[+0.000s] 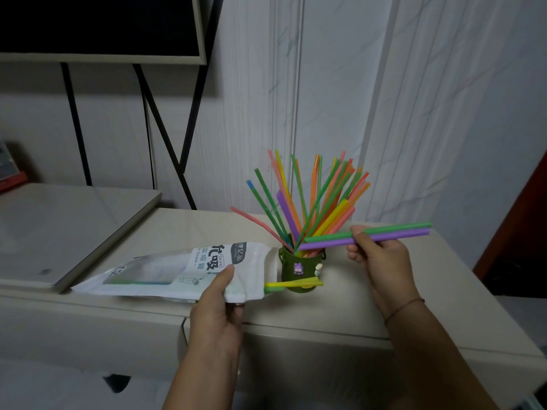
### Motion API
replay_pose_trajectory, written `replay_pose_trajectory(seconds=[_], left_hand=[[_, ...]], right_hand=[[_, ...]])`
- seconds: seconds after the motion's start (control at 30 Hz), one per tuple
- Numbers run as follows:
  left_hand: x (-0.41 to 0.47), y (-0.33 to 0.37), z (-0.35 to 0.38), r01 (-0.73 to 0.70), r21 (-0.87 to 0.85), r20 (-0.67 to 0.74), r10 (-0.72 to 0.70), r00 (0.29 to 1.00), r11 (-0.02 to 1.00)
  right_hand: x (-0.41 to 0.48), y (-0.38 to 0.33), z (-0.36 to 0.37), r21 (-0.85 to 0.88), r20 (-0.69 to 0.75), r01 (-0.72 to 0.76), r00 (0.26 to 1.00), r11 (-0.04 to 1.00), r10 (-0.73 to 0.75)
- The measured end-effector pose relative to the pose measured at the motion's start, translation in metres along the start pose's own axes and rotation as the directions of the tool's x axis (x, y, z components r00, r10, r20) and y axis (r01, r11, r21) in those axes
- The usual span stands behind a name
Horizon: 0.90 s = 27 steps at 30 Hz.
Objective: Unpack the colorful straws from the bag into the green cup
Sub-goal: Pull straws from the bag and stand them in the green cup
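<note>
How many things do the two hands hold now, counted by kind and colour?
Bag, in left hand: 1
Green straw, in right hand: 1
Purple straw, in right hand: 1
Total: 3

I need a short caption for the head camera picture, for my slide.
Right hand holds two straws at the green cup; left hand grips the straw bag.
</note>
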<state>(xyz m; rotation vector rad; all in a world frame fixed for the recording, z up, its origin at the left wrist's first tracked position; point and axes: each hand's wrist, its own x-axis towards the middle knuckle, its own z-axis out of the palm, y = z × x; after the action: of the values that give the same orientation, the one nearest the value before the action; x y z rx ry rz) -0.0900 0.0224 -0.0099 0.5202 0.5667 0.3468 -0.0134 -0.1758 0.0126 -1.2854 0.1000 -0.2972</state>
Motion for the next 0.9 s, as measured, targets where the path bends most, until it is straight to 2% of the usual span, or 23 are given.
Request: replay_pose_trajectory(seconds=[0.13,0.23,0.3,0.43,0.6,0.67,0.9], left_hand=[[-0.001,-0.003,0.001,0.009,0.005,0.009,-0.01,1.0,1.0],[-0.001,-0.003,0.001,0.008,0.003,0.02,-0.008,1.0,1.0],[-0.001,-0.003,0.0,0.011,0.003,0.022,-0.011,1.0,1.0],[0.0,-0.001,-0.001,0.012,-0.002,0.023,-0.012,1.0,1.0],[0.0,-0.001,-0.001,0.005,-0.009,0.029,-0.005,1.0,1.0],[0.0,-0.001,0.0,0.005,-0.005,0.03,-0.005,1.0,1.0],[-0.001,-0.002,0.0,-0.005,0.004,0.025,0.005,1.0,1.0]], right_hand=[[0.006,0.01,0.008,-0.213,0.035,0.07,0.997,0.974,-0.064],[0.006,0.022,0.019,-0.38,0.119,0.059,0.993,0.923,-0.015],[0.006,0.027,0.025,-0.427,0.152,0.046,0.988,0.903,0.022],[0.002,0.024,0.026,-0.387,0.159,0.033,0.987,0.922,0.032],[-0.004,0.006,0.018,-0.286,0.078,0.112,0.993,0.952,-0.094],[-0.004,0.005,0.019,-0.32,0.065,0.143,0.99,0.937,-0.129],[-0.002,0.015,0.029,-0.44,0.13,0.139,0.987,0.887,-0.091]])
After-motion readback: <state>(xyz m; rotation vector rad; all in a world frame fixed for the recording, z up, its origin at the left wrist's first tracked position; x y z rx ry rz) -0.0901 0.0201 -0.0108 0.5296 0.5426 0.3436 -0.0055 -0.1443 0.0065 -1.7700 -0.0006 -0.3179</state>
